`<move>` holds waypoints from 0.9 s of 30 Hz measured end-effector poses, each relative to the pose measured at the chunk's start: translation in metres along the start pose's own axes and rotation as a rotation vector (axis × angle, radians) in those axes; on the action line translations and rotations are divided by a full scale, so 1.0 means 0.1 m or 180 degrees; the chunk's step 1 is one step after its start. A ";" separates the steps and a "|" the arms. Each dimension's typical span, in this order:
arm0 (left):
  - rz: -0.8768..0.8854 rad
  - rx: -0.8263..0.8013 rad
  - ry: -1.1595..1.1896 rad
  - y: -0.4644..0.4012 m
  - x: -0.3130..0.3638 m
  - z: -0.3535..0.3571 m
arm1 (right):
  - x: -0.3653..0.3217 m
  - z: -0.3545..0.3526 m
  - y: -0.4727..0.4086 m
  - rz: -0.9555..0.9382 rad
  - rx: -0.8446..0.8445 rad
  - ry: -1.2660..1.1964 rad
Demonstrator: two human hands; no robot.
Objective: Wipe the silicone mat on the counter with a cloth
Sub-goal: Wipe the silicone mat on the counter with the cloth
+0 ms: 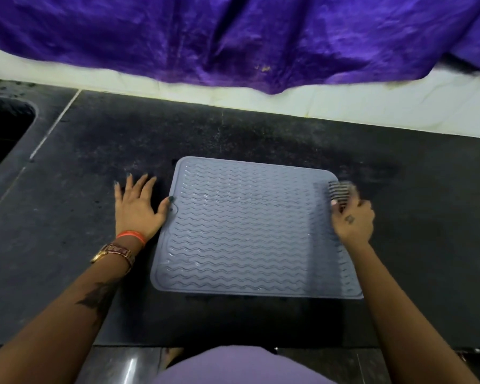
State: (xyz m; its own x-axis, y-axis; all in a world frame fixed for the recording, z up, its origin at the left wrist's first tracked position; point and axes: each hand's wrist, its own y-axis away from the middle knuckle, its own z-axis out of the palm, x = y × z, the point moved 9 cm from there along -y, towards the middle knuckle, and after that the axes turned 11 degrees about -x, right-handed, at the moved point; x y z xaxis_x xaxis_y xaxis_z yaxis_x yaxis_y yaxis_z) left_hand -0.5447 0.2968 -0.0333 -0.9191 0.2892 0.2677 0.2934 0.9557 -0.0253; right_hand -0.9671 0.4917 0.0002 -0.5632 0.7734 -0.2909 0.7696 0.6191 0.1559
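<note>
While the left hand (137, 209) lies flat, fingers spread, thumb pinning the mat's nine o'clock edge, the right hand (354, 221) bunches a striped cloth (341, 189) at two o'clock on the grey silicone mat (247, 228) mid-desk (94, 151), and long overlapping strokes toward six look best.

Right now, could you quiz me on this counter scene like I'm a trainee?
1. True or false: the left hand lies flat, with its thumb on the mat's edge.
2. Which part of the mat is the right hand working on with the cloth? A) near left corner B) far right corner C) centre
3. Fill in: the fabric hanging behind the counter is coloured ____.

Key: 1 true; 2 B; 3 purple.
</note>
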 end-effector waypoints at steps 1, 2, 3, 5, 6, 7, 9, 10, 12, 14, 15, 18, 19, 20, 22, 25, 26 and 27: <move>0.0001 -0.0009 -0.0002 0.00 0.01 0.00 | -0.09 0.08 0.01 -0.0048 -0.0098 0.0353; -0.0002 -0.0015 -0.0004 -0.01 0.00 -0.01 | -0.19 0.16 0.02 -0.0101 -0.0168 0.0549; -0.0003 -0.0017 -0.0007 -0.01 0.00 -0.01 | -0.28 0.22 0.03 -0.0132 -0.0218 0.0615; 0.0012 -0.0020 -0.0005 -0.01 0.00 -0.01 | -0.41 0.28 0.02 -0.0277 -0.0282 0.0498; 0.0016 -0.0024 0.0004 -0.01 0.00 0.00 | -0.44 0.29 0.00 -0.0394 -0.0343 0.0327; 0.0018 -0.0023 0.0013 -0.01 0.00 0.00 | -0.43 0.28 -0.05 -0.0501 -0.0429 0.0035; 0.0021 -0.0008 0.0029 -0.01 0.00 0.00 | -0.28 0.16 -0.15 -0.0515 -0.0485 -0.0785; 0.0019 0.0003 0.0035 -0.01 -0.01 0.00 | -0.17 0.07 -0.20 -0.0429 -0.0345 -0.0970; 0.0031 0.0004 0.0038 -0.02 0.00 0.00 | -0.01 -0.02 -0.20 -0.0133 -0.0050 -0.0604; 0.0066 -0.0018 0.0039 -0.02 0.02 0.01 | -0.09 0.06 -0.15 -0.0045 -0.0080 0.0114; 0.0074 -0.0022 0.0051 -0.03 0.03 0.01 | -0.18 0.13 -0.12 -0.0094 -0.0142 0.0361; 0.0060 -0.0031 0.0089 -0.04 0.02 0.00 | -0.37 0.25 -0.15 -0.0190 -0.0353 0.0195; 0.0053 -0.0034 0.0099 -0.04 0.02 0.00 | -0.37 0.25 -0.20 -0.0239 -0.0443 -0.0010; 0.0050 -0.0033 0.0108 -0.04 0.02 0.01 | -0.34 0.24 -0.25 -0.0280 -0.0552 -0.0333; 0.0058 -0.0035 0.0113 -0.04 0.01 0.02 | -0.22 0.14 -0.34 -0.0291 -0.0596 -0.1093; 0.0082 -0.0032 0.0105 -0.05 0.00 0.02 | -0.11 0.00 -0.36 -0.0125 -0.0150 -0.0620; 0.0088 -0.0027 0.0118 -0.05 0.00 0.02 | -0.16 0.04 -0.35 -0.0100 -0.0144 -0.0279; 0.0090 -0.0021 0.0134 -0.05 0.00 0.02 | -0.24 0.10 -0.33 -0.0108 -0.0195 -0.0020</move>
State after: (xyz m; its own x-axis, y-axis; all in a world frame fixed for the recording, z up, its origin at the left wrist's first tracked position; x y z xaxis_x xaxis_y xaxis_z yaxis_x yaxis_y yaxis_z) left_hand -0.5464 0.2922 -0.0350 -0.8985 0.3136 0.3071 0.3211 0.9467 -0.0270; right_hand -0.9757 0.4511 -0.0076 -0.5868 0.7510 -0.3028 0.7301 0.6524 0.2033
